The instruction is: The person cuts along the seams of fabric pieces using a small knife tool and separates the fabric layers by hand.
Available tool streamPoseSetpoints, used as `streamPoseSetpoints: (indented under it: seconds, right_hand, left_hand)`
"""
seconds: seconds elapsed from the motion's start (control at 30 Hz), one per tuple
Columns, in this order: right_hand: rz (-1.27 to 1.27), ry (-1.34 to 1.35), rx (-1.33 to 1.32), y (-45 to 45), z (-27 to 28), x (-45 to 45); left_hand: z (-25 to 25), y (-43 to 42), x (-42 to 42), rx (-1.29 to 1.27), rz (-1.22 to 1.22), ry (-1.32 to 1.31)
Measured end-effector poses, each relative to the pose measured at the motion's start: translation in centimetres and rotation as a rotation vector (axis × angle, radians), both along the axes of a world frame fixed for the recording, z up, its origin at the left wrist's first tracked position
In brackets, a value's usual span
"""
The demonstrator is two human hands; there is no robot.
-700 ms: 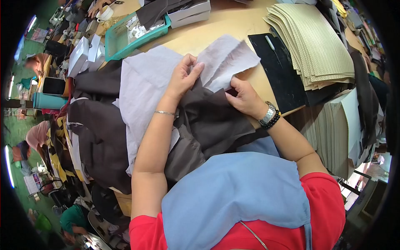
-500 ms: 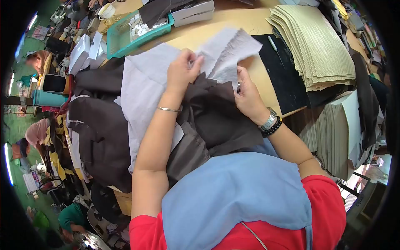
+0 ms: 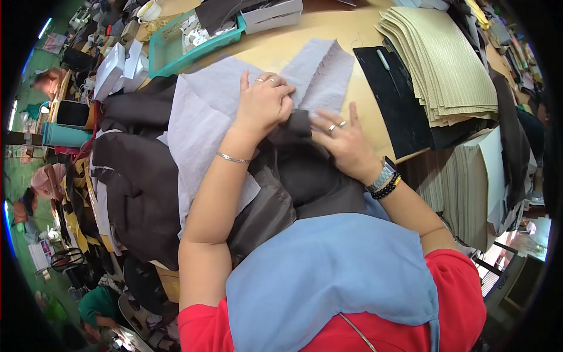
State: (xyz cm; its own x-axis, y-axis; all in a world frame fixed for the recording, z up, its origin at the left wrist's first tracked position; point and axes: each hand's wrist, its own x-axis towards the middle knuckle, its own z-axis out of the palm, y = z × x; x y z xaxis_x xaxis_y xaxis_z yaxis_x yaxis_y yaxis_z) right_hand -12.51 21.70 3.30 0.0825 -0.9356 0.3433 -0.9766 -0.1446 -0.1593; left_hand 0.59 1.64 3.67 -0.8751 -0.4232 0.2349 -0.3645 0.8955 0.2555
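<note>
Dark brown fabric (image 3: pixel 319 182) lies bunched in front of me, its top edge folded over between my hands. My left hand (image 3: pixel 264 105) is closed at that edge, fingers curled and thumb pressed in, the little finger raised. My right hand (image 3: pixel 346 146), slightly blurred, has its fingers spread, the tips touching the fold from the right. Pale grey-lilac cloth (image 3: pixel 202 123) spreads under my left forearm. A strip of similar pale cloth (image 3: pixel 322 76) with a rough, wrinkled edge extends beyond my hands on the table.
A teal basket (image 3: pixel 155 56) with white pieces stands at the back left beside white boxes (image 3: pixel 111 70). Stacked cream textured sheets (image 3: pixel 446 70), a black sheet (image 3: pixel 387 105) and a thin pale-handled tool (image 3: pixel 384 58) lie right. More dark fabric (image 3: pixel 143 199) is piled left.
The pale strip now lies flatter and has shifted left. My right hand has turned over, back upward, with its fingers spreading at the dark fabric's edge, which is now folded over.
</note>
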Motion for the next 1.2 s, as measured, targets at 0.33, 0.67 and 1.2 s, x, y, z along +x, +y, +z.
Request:
streamPoseSetpoints:
  seconds: [0.33,0.67,1.2]
  right_hand:
    - [0.585,-0.32,0.171,0.8,0.0,4.7]
    - [-0.669,0.124,-0.104,-1.4,-0.3,-16.9]
    - [0.07,-1.558,0.063,-6.1,1.1,-5.4]
  left_hand:
    - [-0.7,3.0,2.5,0.128,0.058,-0.083]
    - [-1.6,3.2,2.5,0.152,0.113,-0.057]
    - [-0.6,3.0,3.0,0.137,0.061,-0.142]
